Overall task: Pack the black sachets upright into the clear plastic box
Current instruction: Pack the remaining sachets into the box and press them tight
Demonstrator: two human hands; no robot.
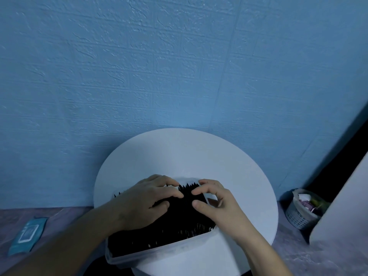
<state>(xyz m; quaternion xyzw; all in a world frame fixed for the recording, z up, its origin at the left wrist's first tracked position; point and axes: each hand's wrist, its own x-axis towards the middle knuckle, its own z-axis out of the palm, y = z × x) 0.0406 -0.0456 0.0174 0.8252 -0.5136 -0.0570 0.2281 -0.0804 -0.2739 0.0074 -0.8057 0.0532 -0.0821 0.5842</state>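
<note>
Sachets (179, 226) in box (159, 253) looking light, floppy; I'm favouring top-edge pinches. Left hand (147, 202), right hand (217, 204) resting curled on them, grip unclear.

Under the left hand (143, 204) and the right hand (221, 204), the black sachets (169, 222) form one solid black mass, flecked with pale glints near the wrists. The plastic box (159, 253) around them is clear, with a milky rim. The round table (189, 156) beneath is plain white. Beyond the fingertips the wall (159, 66) is blue, embossed in a brick-like pattern. Left of the left hand lies a teal packet (27, 236) with white print, on mauve floor covering (65, 214). Right of the right hand is a pale grey basket (298, 220) with lattice sides.
</note>
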